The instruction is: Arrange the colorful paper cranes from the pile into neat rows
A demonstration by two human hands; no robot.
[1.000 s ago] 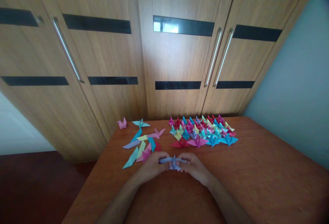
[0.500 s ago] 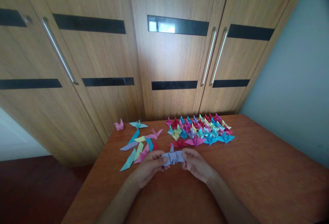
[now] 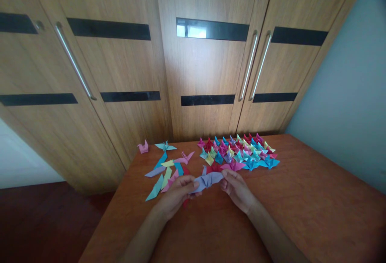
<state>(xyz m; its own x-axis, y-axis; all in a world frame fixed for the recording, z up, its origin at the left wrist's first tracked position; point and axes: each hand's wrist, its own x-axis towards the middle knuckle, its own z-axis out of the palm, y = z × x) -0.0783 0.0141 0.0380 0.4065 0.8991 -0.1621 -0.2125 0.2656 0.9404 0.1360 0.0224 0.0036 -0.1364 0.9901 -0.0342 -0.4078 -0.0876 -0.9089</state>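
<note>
Red-brown desk, wood-like: stretching out before me and carrying many folded papers. Wardrobe, wood-grained: standing behind the far edge, its doors bearing black strips and metal handles; one upper strip is catching a bright reflection. Wall, pale blue-grey: rising at the right. Floor, dark reddish: showing at the left.

Lilac paper bird, one: being held above the desk, between the hands, one point sticking up. Left hand: its fingers are pinching one wing, thumb on top. Right hand: its fingers are closing narrowly on the opposite wing's tip.

Massed paper birds, many-coloured: sitting in tight rows near the far edge, right of centre. Folded strips, several colours: lying loosely left of the hands. Pink bird, one: resting near the far left corner. Pale turquoise bird, one: spreading its wings beside it.
</note>
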